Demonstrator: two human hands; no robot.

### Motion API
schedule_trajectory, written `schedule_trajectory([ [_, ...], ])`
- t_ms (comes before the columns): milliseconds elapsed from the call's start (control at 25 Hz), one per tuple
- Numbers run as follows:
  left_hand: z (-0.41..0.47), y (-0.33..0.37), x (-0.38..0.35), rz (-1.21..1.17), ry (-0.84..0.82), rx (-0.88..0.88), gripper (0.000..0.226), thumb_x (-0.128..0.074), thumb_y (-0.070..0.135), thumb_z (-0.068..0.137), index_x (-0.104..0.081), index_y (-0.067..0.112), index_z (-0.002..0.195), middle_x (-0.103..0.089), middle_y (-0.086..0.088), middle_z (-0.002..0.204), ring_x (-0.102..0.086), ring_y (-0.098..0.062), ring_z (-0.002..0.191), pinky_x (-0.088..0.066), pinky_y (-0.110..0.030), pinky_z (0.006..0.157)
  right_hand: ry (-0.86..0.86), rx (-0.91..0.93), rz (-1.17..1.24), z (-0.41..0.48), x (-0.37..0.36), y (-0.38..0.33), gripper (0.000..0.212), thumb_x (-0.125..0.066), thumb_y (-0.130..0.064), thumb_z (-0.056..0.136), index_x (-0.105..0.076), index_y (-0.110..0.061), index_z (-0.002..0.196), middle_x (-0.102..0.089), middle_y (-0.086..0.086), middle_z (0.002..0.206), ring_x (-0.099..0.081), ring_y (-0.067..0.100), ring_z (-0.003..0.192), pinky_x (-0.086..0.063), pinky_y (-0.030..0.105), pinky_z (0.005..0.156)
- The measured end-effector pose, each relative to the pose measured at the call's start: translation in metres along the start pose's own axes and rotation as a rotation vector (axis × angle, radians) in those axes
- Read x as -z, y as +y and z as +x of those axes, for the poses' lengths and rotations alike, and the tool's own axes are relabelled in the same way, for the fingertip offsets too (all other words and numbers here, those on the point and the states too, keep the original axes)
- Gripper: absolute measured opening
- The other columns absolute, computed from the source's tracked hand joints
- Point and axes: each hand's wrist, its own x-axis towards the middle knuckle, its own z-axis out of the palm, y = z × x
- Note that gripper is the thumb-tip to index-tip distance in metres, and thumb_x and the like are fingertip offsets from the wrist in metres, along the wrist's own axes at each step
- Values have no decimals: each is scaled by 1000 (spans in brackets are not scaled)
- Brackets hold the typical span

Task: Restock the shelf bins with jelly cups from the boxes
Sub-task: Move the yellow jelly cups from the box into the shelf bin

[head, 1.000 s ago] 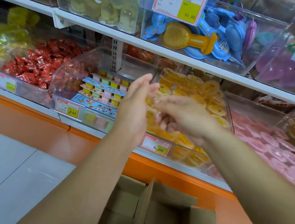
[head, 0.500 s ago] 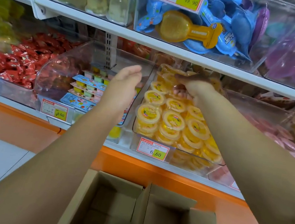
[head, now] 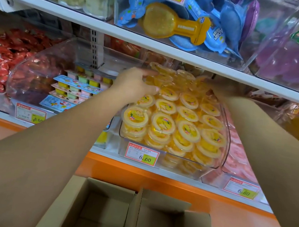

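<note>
Head view: the left hand (head: 135,84) reaches into the clear plastic bin (head: 227,141) on the lower shelf. Its fingers are stretched forward and lightly spread over the heap of yellow jelly cups (head: 162,123) at the back, and its thumb rests against a cup just below them. The right hand (head: 218,86) is at the back right of the same bin, in the shadow under the upper shelf (head: 118,30). It lies on the cups there, but whether it is spread or gripping I cannot tell. The cups fill the bin in overlapping rows, lids up, down to the front wall, where a price tag (head: 141,156) reads 6.60. Below the arms, an open cardboard box (head: 130,216) stands before the orange shelf base, its flaps up. The bin to the left holds trays of small multicoloured jelly pots (head: 77,87).
</note>
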Motion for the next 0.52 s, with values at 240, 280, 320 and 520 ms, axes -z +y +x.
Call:
schedule_trajectory([
  [240,13,1,-8,102,73,-47,39,-74,38,85,-67,41,123,-71,2,117,-65,-19,91,-54,-31,81,-144,-113,109,0,23,7,19,-44,-13,98,-49,-14,80,-50,2,53,-35,2,27,-24,11,30],
  [280,15,0,-9,110,92,-50,35,-74,35,86,-69,40,121,-71,2,110,-61,-17,81,-50,-27,73,-188,-155,157,-5,26,4,22,-42,-11,99,-47,-13,78,-51,0,46,-35,1,26,-24,11,29],
  [320,15,-2,-10,123,109,-62,33,-73,33,87,-70,38,119,-71,2,107,-56,-15,75,-44,-24,68,-212,-179,180,-9,30,3,25,-42,-10,100,-45,-12,75,-52,-3,40,-36,1,26,-24,10,29],
  [520,14,-7,-12,116,152,-140,33,-73,26,87,-72,34,119,-69,2,125,-65,-25,94,-44,-22,72,-245,-161,52,-17,34,5,24,-44,-16,101,-50,-12,79,-57,-2,48,-38,2,30,-26,12,31],
])
